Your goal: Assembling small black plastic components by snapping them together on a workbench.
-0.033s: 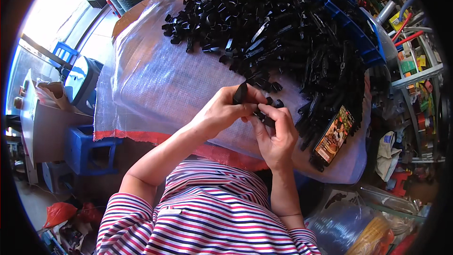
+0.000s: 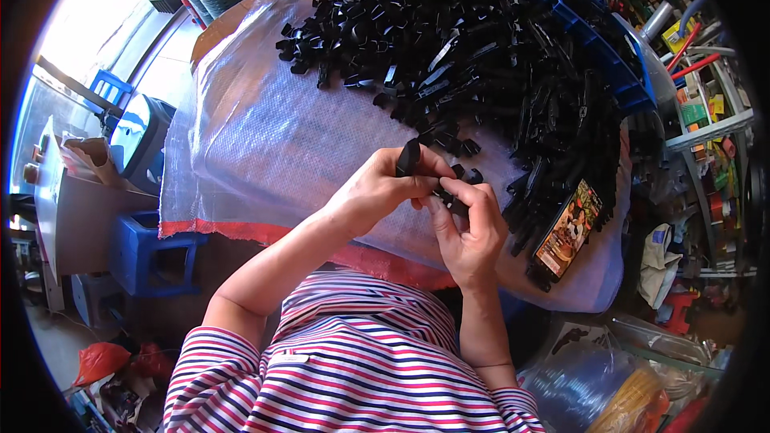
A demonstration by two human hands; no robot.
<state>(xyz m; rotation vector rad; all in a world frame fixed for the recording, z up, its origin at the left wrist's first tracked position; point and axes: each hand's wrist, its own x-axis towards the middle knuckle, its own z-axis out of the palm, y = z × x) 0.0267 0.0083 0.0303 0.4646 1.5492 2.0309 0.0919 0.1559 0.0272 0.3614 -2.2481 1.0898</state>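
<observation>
My left hand (image 2: 383, 184) is closed around a black plastic piece (image 2: 408, 158), whose flat, rounded end sticks up by the knuckles. Close against it, my right hand (image 2: 472, 232) pinches a small black part (image 2: 454, 204) between thumb and fingers. The fingertips of both hands meet over the white woven sack, and the fingers partly hide how the pieces sit together. Just beyond the hands spreads a heap of black plastic pieces (image 2: 377, 24): short clip-like ones to the left, long strips (image 2: 553, 112) to the right.
The woven sack (image 2: 265, 136) with a red hem lies under the heap. A lit phone (image 2: 567, 231) leans at its right. Behind stands a blue crate (image 2: 609, 64). A blue stool (image 2: 156, 252) is at left, a metal shelf (image 2: 710, 138) at right, and clear plastic wrapping (image 2: 573, 381) at lower right.
</observation>
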